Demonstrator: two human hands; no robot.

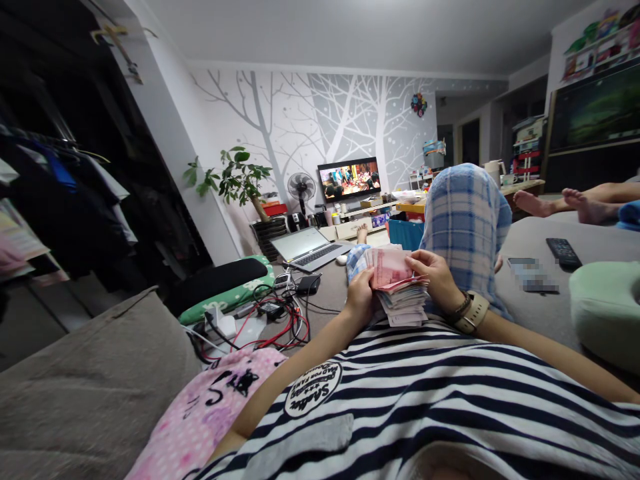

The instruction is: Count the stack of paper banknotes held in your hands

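Looks like you've got both forearms reaching in over your striped shirt [425, 373], left hand [360, 293] pinching the left side of the pink banknotes [393, 267] and right hand [434, 275] with its grip closed on their right edge. The notes sit between your hands, just beside your one raised knee [463, 207], too bunched up to count. Around you I count one laptop [320, 256], one fan [301, 188] and one remote [563, 254].
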